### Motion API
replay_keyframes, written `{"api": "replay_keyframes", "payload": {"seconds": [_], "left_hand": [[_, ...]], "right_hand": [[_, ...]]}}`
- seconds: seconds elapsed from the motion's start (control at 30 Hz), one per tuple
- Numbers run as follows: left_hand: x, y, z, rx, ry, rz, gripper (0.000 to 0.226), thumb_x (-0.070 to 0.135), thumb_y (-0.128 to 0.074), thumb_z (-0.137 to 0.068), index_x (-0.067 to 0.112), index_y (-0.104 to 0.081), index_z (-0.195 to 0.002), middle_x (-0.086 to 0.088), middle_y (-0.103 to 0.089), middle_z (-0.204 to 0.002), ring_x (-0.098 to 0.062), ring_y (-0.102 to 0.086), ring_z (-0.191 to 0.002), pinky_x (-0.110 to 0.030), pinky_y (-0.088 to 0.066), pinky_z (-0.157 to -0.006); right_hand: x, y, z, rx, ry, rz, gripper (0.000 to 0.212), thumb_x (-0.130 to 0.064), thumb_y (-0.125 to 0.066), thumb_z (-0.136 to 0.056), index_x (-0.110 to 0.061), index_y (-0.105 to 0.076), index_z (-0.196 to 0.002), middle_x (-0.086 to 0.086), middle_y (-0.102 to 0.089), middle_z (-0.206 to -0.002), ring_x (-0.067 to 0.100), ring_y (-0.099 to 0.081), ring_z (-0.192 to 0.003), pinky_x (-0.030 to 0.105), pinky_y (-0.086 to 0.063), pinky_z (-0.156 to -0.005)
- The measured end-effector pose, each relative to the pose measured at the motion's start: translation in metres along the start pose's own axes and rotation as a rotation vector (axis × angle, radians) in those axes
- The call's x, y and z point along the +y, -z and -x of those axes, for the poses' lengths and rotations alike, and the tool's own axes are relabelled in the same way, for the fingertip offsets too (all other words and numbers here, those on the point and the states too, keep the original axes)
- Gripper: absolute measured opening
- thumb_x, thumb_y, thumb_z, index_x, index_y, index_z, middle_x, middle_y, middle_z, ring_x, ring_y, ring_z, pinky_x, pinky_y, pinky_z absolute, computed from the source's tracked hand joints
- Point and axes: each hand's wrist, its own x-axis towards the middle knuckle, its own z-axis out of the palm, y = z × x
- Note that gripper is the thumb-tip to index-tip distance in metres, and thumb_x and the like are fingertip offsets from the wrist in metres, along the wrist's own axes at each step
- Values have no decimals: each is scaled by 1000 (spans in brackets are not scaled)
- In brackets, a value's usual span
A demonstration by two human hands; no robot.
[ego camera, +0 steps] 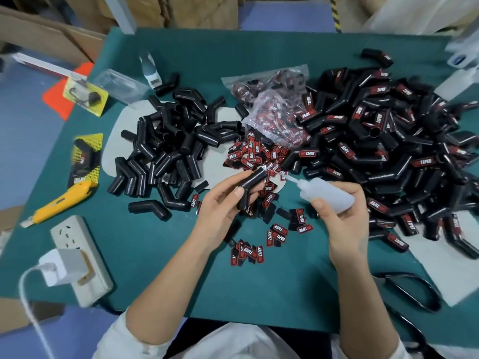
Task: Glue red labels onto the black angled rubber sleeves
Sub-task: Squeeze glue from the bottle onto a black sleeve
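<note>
My left hand (220, 203) grips a black angled sleeve (250, 187) at its bend, above the loose red labels (248, 251). It looks light, soft and grippy, so the elbow seems the firmest hold. My right hand (342, 218) squeezes the glue bottle (328, 194), nozzle at the sleeve's upper end. Piles crowd both sides; open mat lies nearer me.

Two hands are working: the left hand (220, 203) is holding one black angled rubber sleeve (250, 186), the right hand (342, 216) one glue bottle (328, 194). One yellow utility knife (61, 200), one power strip (81, 257), one white charger (62, 266) and one pair of scissors (412, 291) are lying on the surface (168, 255). Unlabelled sleeves (168, 146), labelled sleeves (388, 141) and loose red labels (252, 154) are lying in heaps too dense to count.
</note>
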Motion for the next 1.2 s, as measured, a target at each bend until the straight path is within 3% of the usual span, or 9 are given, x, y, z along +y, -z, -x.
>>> {"api": "replay_keyframes", "payload": {"seconds": [0.33, 0.47, 0.57, 0.63, 0.77, 0.9, 1.2], "left_hand": [[0, -1, 6, -11, -21, 3, 33, 9, -61, -104, 15, -70, -135, -18, -67, -139, -36, -66, -128, -33, -57, -99], [2, -5, 6, 3, -58, -34, 42, 24, -78, -95, 13, -70, -134, -24, -65, -139, -40, -67, -125, -35, -56, -100], [0, -3, 5, 9, -80, -74, 44, 24, -80, -93, 13, -70, -134, -36, -57, -141, -40, -68, -123, -35, -56, -100], [-1, 0, 4, 21, -84, -100, 44, 23, -81, -92, 14, -71, -133, -38, -55, -141, -39, -69, -121, -36, -55, -101], [-4, 4, 2, 52, -73, -145, 46, 24, -82, -91, 13, -71, -134, -31, -58, -142, -48, -65, -122, -46, -54, -106], [-4, 4, 2, 42, -77, -159, 46, 28, -82, -91, 15, -71, -134, -26, -64, -138, -40, -69, -120, -37, -55, -103], [-4, 3, 1, 48, -82, -177, 46, 31, -82, -91, 17, -72, -133, -16, -70, -135, -35, -71, -117, -34, -55, -100]], "right_hand": [[-2, 0, 7, -12, 198, 73, 35, -26, -78, -88, -46, -64, -114, -19, -66, -112, 6, -65, -104, 16, -53, -83], [6, 2, 11, -22, 335, 247, 36, -26, -78, -89, -41, -60, -116, -15, -65, -114, 18, -63, -105, 33, -52, -86], [11, 0, 12, -19, 381, 323, 32, -30, -76, -91, -38, -60, -117, -15, -65, -114, 18, -62, -106, 39, -50, -86], [11, -2, 14, -19, 404, 342, 34, -32, -75, -92, -44, -59, -119, -22, -63, -115, 17, -62, -105, 40, -49, -85], [11, -3, 14, -19, 406, 358, 31, -31, -74, -91, -35, -59, -118, -29, -60, -115, 14, -61, -103, 41, -49, -84], [8, -3, 14, -18, 411, 381, 38, -32, -74, -92, -51, -57, -120, -28, -60, -114, 14, -61, -102, 38, -49, -84], [8, -3, 14, -11, 369, 384, 35, -36, -71, -93, -54, -57, -119, -28, -58, -111, 10, -61, -100, 26, -47, -84]]}}
